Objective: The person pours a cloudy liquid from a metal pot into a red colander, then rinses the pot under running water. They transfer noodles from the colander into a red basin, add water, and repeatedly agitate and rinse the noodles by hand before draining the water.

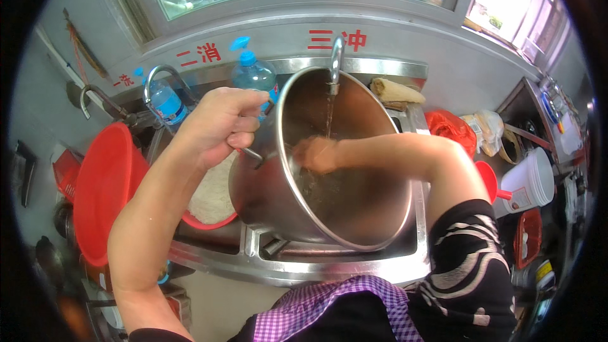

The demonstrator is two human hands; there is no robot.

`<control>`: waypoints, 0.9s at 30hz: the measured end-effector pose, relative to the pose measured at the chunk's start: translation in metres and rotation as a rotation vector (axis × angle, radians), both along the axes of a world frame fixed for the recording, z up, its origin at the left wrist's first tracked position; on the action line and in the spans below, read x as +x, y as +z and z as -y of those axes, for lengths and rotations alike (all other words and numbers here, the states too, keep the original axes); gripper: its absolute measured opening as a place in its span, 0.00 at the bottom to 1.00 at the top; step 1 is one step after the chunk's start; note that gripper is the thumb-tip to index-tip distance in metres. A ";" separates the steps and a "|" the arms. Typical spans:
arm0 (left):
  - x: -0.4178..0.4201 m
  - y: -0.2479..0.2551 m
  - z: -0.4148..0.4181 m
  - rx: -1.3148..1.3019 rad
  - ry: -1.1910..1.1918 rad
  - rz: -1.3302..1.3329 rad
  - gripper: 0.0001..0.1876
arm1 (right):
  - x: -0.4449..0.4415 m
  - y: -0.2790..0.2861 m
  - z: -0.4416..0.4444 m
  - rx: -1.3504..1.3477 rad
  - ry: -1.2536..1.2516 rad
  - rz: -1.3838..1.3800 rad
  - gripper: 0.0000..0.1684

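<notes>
A large stainless steel stockpot lies tilted in a sink basin, its mouth turned towards me. My left hand is closed around the metal loop handle on the pot's left side. Inside the pot is my right hand, near the inner wall; motion blur hides its fingers and whether it holds anything. Water runs from a curved chrome faucet into the pot, beside my right hand. Left of the pot, partly covered by my left forearm, a red basin holds a whitish, grainy mass.
A tall red plastic basin leans at the left. Blue pump bottles stand behind the sink, with a dried loofah on the back ledge. To the right are a red plastic bag and a white bucket.
</notes>
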State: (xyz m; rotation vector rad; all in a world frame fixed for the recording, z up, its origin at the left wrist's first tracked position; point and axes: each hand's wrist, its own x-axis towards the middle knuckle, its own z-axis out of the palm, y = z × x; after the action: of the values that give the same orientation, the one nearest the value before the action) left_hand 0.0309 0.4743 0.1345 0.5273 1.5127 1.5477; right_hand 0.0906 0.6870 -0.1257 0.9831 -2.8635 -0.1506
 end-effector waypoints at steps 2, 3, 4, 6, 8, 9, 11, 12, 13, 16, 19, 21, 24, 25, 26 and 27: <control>0.002 -0.005 0.005 -0.007 0.026 0.029 0.11 | -0.039 -0.043 0.060 0.307 0.028 0.531 0.17; 0.005 0.001 -0.003 0.008 -0.024 0.026 0.11 | -0.029 -0.051 0.062 0.318 0.011 0.537 0.16; 0.002 -0.003 0.000 0.006 -0.036 0.035 0.11 | -0.021 -0.062 0.066 0.323 0.038 0.507 0.16; 0.001 -0.004 0.004 0.007 -0.031 0.015 0.11 | -0.007 -0.072 0.041 0.381 0.020 0.484 0.16; 0.004 -0.003 0.009 -0.013 -0.012 -0.003 0.12 | 0.000 -0.058 -0.002 0.398 -0.104 0.489 0.15; 0.003 0.001 -0.003 0.009 -0.061 -0.016 0.12 | 0.017 -0.027 -0.031 0.299 -0.252 0.534 0.15; -0.004 -0.009 0.005 0.035 -0.026 0.000 0.12 | 0.060 0.084 -0.032 -0.087 -0.423 0.800 0.12; -0.008 -0.012 0.008 0.048 0.014 0.030 0.12 | 0.088 0.103 -0.042 -0.202 -0.422 0.958 0.13; -0.008 -0.014 0.009 0.070 0.035 0.049 0.12 | 0.112 0.118 -0.052 -0.311 -0.426 1.110 0.13; -0.005 -0.016 0.002 0.124 0.077 0.076 0.10 | 0.179 0.146 -0.015 -0.563 -0.245 1.031 0.15; -0.016 -0.019 0.005 0.118 0.068 0.088 0.07 | 0.182 0.154 -0.013 -0.625 -0.298 0.744 0.12; -0.016 -0.016 0.003 0.115 0.062 0.087 0.05 | 0.178 0.131 -0.046 -0.593 -0.359 0.353 0.12; -0.019 -0.016 0.008 0.101 0.098 0.083 0.06 | 0.157 0.131 -0.066 -0.919 -0.613 -0.083 0.13; -0.018 -0.015 0.010 0.094 0.113 0.077 0.06 | 0.152 0.132 -0.072 -0.931 -0.696 -0.202 0.13; -0.017 -0.015 0.012 0.087 0.130 0.073 0.06 | 0.148 0.132 -0.075 -0.958 -0.801 -0.232 0.11; -0.015 -0.014 0.013 0.086 0.142 0.064 0.06 | 0.141 0.133 -0.075 -1.129 -0.830 -0.219 0.10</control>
State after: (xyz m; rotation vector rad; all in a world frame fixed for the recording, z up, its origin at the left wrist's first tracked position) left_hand 0.0162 0.4614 0.1200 0.4224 1.4663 1.7284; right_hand 0.2320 0.7621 0.0070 -0.3936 -2.2978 1.0632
